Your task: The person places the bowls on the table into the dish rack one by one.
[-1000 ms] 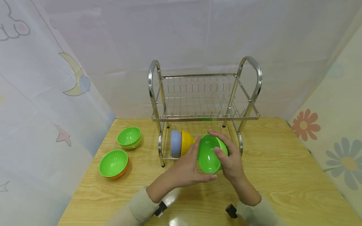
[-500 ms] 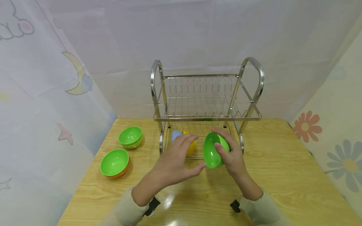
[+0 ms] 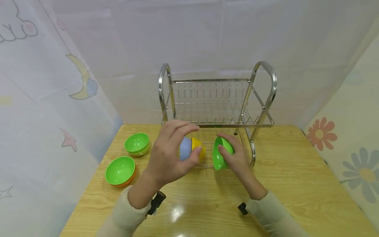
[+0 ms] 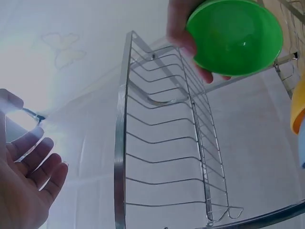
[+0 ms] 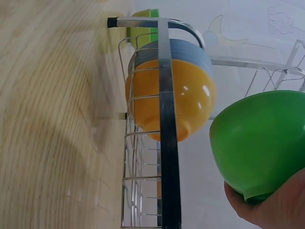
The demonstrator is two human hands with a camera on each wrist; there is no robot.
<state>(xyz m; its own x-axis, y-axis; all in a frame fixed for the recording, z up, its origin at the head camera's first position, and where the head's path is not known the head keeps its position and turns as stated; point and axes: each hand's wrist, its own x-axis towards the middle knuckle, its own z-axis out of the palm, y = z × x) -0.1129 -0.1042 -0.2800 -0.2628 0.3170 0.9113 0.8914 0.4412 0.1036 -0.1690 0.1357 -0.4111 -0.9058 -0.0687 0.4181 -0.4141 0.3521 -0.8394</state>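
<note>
My right hand (image 3: 239,160) grips a glossy green bowl (image 3: 218,155), thumb at the rim and fingers round its outer side. The bowl is tipped sideways, its mouth facing left, in front of the dish rack's lower shelf. In the right wrist view, the green bowl's (image 5: 262,138) rounded underside shows above the fingers. My left hand (image 3: 165,154) is raised left of it, fingers loosely bent with nothing between them. Behind that hand, a blue bowl (image 3: 185,148) and a yellow bowl (image 3: 196,143) stand on edge, nested, on the lower shelf, partly hidden by the thumb.
The two-tier chrome dish rack (image 3: 222,125) stands at the table's back. On the left of the wooden table (image 3: 296,184) are two stacks: a green bowl (image 3: 137,142) on a yellowish-green one, and a larger green bowl (image 3: 119,169) on an orange bowl (image 3: 128,182). Printed cloth walls surround the table.
My left hand has let go of the green bowl and moved left and up. My right hand alone holds the bowl, now turned more sideways and closer to the lower shelf.
</note>
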